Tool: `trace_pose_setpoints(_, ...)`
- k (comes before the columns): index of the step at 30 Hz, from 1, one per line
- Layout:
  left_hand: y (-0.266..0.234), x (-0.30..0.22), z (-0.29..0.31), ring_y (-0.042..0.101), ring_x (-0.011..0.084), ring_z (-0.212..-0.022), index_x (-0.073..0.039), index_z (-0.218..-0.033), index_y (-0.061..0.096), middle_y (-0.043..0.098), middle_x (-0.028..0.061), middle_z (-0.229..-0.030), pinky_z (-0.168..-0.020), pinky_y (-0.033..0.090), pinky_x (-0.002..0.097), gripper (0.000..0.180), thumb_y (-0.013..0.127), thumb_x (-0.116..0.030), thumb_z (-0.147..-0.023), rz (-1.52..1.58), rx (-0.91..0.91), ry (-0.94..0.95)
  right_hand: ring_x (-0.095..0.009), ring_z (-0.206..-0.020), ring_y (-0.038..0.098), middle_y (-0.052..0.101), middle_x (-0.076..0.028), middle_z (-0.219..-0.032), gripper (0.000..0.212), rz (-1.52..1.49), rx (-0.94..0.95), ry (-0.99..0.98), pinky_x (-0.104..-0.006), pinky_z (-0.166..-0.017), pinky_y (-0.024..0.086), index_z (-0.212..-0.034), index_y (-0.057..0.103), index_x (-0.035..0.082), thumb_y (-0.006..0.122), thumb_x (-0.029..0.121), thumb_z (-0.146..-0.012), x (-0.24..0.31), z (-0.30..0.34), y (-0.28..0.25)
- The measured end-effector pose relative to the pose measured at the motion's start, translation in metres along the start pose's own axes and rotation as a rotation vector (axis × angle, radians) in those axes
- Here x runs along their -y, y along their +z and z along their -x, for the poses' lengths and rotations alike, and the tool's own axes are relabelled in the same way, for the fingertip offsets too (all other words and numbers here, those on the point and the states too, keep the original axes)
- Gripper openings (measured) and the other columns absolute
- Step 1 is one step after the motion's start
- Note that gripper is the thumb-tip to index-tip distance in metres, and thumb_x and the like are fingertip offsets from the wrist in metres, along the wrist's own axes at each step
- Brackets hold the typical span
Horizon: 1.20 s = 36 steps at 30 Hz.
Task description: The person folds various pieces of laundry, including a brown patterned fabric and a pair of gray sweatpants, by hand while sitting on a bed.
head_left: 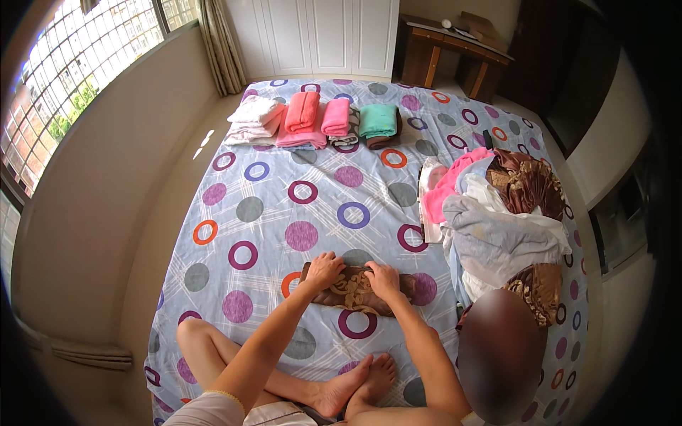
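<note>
The brown patterned cloth, folded into a long strip, lies on the bed beyond the bare feet; it is judged light, soft and liable to unfold, best held near both ends. Left hand and right hand rest on it, fingers bent toward its far edge, any pinch indeterminable. A loose cloth heap restricts the right side; folded stacks occupy the far end.
</note>
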<state>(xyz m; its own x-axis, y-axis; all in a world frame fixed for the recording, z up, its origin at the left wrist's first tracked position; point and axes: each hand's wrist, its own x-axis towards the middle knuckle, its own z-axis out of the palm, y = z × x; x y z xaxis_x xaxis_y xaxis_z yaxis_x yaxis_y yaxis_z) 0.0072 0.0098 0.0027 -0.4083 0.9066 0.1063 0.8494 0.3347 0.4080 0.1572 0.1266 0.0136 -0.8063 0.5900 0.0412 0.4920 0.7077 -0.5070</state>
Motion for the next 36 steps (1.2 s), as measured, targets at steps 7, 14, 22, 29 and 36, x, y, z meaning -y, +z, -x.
trace_pose_setpoints(7,0.004,0.003,-0.004,0.051,0.0266,-0.088,-0.012,-0.086,0.058,0.055,0.0079,-0.088,-0.076,0.040,0.0412,0.018,0.052,-0.028,-0.080,-0.027,0.046,-0.036,-0.027,-0.085,0.051,0.055,-0.006,-0.082,0.013,0.067,-0.215,-0.090,-0.0411,-0.074,0.037,-0.082,0.057,0.010,0.058,0.022,-0.076,-0.002,0.009,0.016)
trace_pose_setpoints(14,-0.020,-0.043,0.026,0.041,0.0294,-0.106,-0.011,-0.104,0.050,0.049,0.0094,-0.104,-0.095,0.026,0.0479,0.036,0.059,-0.031,-0.075,-0.109,-0.173,0.187,-0.027,-0.083,0.051,0.054,-0.006,-0.081,0.012,0.023,-0.200,-0.054,-0.0417,-0.072,0.037,-0.078,0.057,0.010,0.058,0.022,-0.076,-0.011,0.005,0.019)
trace_pose_setpoints(22,-0.031,-0.049,0.069,0.018,0.0362,-0.126,-0.023,-0.134,0.023,0.023,0.0095,-0.138,-0.096,0.015,0.0613,0.087,0.063,-0.054,-0.064,-0.285,0.157,0.173,-0.031,-0.078,0.052,0.056,-0.010,-0.076,0.013,0.015,-0.093,0.079,-0.0420,-0.070,0.041,-0.069,0.058,0.009,0.058,0.021,-0.075,-0.012,-0.011,0.018)
trace_pose_setpoints(29,-0.015,-0.038,0.061,0.017,0.0366,-0.127,-0.015,-0.134,0.025,0.021,0.0095,-0.139,-0.099,0.015,0.0574,0.085,0.060,-0.053,-0.067,-0.276,0.196,0.181,-0.027,-0.109,0.041,0.049,-0.011,-0.110,0.030,0.078,-0.202,-0.267,-0.0503,-0.096,0.022,-0.107,0.050,0.008,0.048,0.025,-0.083,0.034,0.015,0.015)
trace_pose_setpoints(36,-0.012,-0.033,0.061,0.022,0.0323,-0.126,-0.004,-0.130,0.031,0.025,0.0115,-0.137,-0.101,0.018,0.0495,0.088,0.060,-0.056,-0.065,-0.247,0.116,0.183,-0.027,-0.126,0.024,0.035,-0.004,-0.133,0.053,0.169,-0.039,-0.143,-0.0578,-0.100,0.005,-0.128,0.038,0.014,0.037,0.046,-0.086,0.039,0.040,0.032)
